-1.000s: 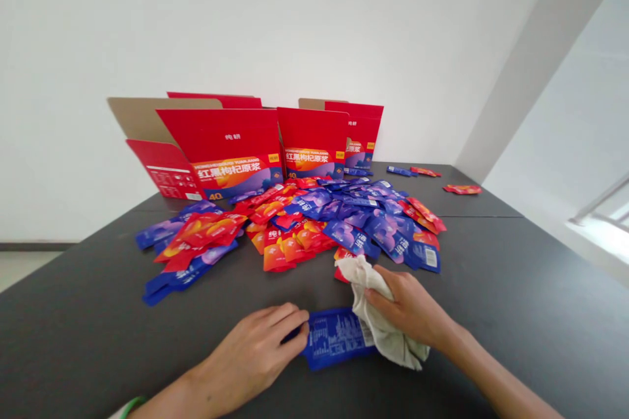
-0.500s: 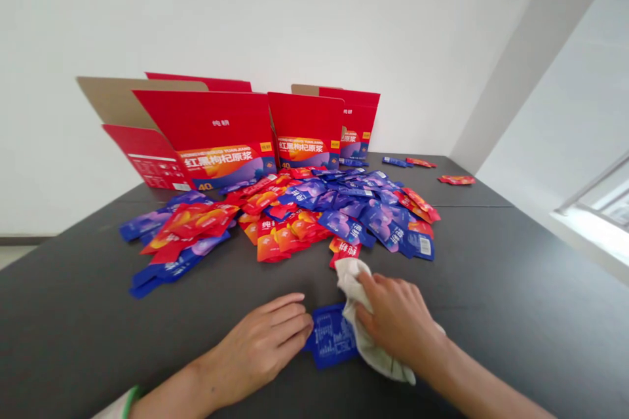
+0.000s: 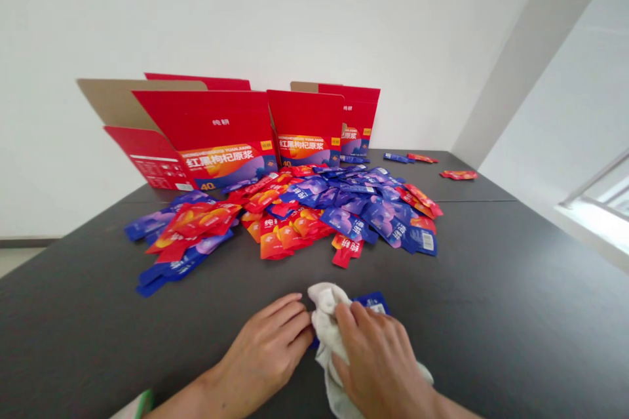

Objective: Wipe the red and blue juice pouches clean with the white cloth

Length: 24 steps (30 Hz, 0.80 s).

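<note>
A blue sachet lies flat on the dark table, back side up, mostly hidden under a white cloth. My right hand grips the cloth in bent fingers and presses it onto the sachet. At the sachet's left end, my left hand holds the edge down, its fingertips closed on it close to the cloth. Just beyond the hands lies a red sachet at the near side of a mixed heap of red and blue sachets.
Open red cartons with printed fronts stand behind the heap. A smaller pile of sachets lies to the left. A few loose sachets are at the table's far right, near the wall.
My right hand has slid the cloth left along the blue sachet, up to my left fingers, uncovering the right end. My left hand has stayed at the left end. The view has shifted slightly.
</note>
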Motion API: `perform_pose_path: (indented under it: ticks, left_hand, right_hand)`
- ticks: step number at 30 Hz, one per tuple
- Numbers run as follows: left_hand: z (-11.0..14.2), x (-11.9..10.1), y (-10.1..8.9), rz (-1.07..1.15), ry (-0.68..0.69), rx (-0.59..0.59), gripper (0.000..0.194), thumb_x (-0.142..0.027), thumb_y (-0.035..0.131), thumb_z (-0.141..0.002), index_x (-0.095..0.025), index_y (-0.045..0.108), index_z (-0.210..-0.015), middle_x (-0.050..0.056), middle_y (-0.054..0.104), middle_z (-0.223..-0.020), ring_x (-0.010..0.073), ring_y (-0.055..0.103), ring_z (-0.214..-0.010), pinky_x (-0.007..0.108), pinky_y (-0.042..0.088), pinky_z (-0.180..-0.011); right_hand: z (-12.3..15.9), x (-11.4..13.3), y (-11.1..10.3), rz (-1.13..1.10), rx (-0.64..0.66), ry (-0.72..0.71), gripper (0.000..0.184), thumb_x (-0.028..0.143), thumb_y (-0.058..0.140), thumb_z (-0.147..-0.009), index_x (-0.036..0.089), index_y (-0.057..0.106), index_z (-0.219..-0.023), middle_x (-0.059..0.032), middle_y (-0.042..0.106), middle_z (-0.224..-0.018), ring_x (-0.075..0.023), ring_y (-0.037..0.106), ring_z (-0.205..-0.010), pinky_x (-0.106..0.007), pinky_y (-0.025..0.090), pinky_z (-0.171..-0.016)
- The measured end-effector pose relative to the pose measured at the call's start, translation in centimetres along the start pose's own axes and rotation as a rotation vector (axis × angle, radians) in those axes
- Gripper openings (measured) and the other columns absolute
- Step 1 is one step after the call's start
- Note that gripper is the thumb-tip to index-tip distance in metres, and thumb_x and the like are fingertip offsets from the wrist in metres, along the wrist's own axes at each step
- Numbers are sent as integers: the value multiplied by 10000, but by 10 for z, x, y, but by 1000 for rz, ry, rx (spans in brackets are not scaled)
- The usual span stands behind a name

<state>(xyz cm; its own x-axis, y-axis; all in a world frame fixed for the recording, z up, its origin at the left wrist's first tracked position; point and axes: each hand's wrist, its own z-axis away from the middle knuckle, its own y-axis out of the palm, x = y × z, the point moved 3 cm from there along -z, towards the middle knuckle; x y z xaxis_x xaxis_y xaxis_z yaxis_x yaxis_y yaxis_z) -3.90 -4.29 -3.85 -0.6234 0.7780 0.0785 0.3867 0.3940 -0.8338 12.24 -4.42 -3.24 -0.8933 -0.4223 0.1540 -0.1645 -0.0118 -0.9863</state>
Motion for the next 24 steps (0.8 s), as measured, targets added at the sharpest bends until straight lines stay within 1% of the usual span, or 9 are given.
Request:
perform_pose_path:
  ticks: [3,5,7,9,11,15,18,21,24]
  left_hand:
    - [1,-2,-1,-5,7,16,249,-116,407,-907,-174,641,-968,22,671,-888,141,597,-850,353,439,-974]
    - [0,-1,-2,43,0,26,232,-131,432,-899,-182,640,-987,14,678,-933,148,602,-869,356,439,-973]
    - [-3,1,-4,105,-74,69,174,-245,530,-868,-197,643,-991,12,682,-947,171,610,-869,357,480,-913]
    - [-5,3,-5,161,-193,147,286,-380,615,-802,-212,634,-1034,25,674,-989,198,611,-895,351,518,-836]
    - [-5,4,-6,210,-293,207,373,-433,643,-763,-219,622,-1068,44,654,-1037,212,602,-935,338,529,-799]
    - [-6,2,-4,355,-397,247,329,-332,699,-729,-219,621,-1029,40,620,-1036,186,593,-935,301,511,-812]
    - [-6,4,2,480,-481,265,278,-247,727,-698,-216,631,-957,19,610,-986,162,595,-899,263,503,-791]
    - [-7,6,5,537,-472,246,209,-214,708,-708,-214,647,-908,18,608,-984,162,592,-914,256,496,-808]
    - [-7,7,4,512,-423,231,211,-204,685,-722,-227,658,-931,23,606,-1015,172,582,-953,270,489,-841]
  right_hand:
    - [0,-30,-5,57,-17,164,288,305,506,-803,241,513,-1085,-62,636,-946,-216,614,-818,-293,408,-673]
    - [-3,-53,-10,92,-12,266,265,324,445,-844,236,512,-1085,-59,645,-926,-217,626,-788,-285,393,-627]
    - [-5,-66,-14,105,-11,294,283,340,418,-860,236,501,-1110,-56,648,-934,-221,632,-789,-279,380,-608]
    - [-7,-72,-16,96,-13,278,294,344,419,-860,240,495,-1124,-51,648,-941,-219,633,-799,-274,372,-606]
    - [-9,-74,-16,87,-13,281,279,341,417,-861,239,503,-1106,-51,649,-929,-215,634,-793,-271,368,-604]
    - [-12,-66,-19,78,-32,289,293,330,416,-858,242,486,-1128,-54,643,-940,-226,631,-796,-282,377,-611]
    - [-8,-41,-17,2,-37,231,309,307,438,-840,247,476,-1141,-53,633,-959,-221,620,-826,-290,397,-647]
    - [-2,-8,-9,-85,6,80,343,318,508,-790,247,492,-1125,-64,621,-1007,-229,603,-876,-311,414,-712]
    - [-2,-2,-8,-100,34,37,348,321,532,-771,253,504,-1111,-62,623,-1011,-234,599,-885,-322,416,-734]
